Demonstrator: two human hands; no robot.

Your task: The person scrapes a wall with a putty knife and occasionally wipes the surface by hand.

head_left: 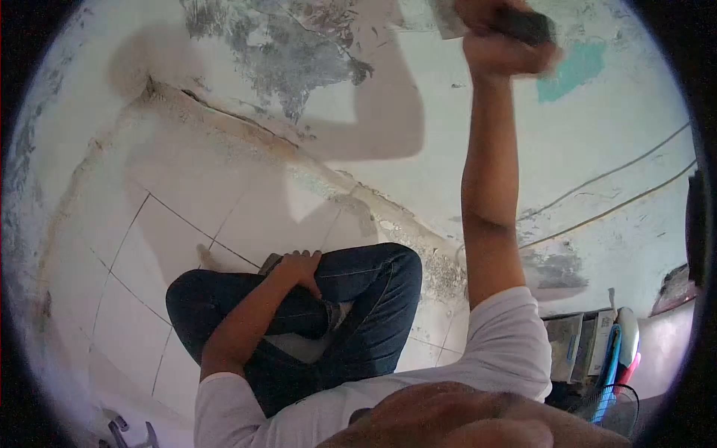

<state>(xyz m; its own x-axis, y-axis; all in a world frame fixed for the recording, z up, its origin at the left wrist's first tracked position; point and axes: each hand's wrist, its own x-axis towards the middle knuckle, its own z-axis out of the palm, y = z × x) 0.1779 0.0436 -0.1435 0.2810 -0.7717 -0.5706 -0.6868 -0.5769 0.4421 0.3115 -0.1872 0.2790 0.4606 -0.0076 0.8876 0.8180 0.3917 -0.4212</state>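
Observation:
My right hand (497, 45), partly smeared by motion, is raised at the top of the view against the wall. It is closed around the dark handle (523, 27) of what looks like a putty knife. A flat grey blade (448, 19) shows to the left of the fist, close to the wall. Down on my crossed legs in blue jeans (366, 287), my left hand (301, 269) lies over the shin with its fingers laid out, holding no tool. The wall (441, 112) has peeling white paint, with a grey bare patch (287, 56) and a turquoise patch (573, 71).
Pale floor tiles (149, 246) meet the wall along a cracked, stained edge (269, 138). Two cables (612, 213) run along the wall at right. Boxes (579, 343) and a wire fan guard (620, 407) stand at the lower right. Dark objects (123, 429) lie lower left.

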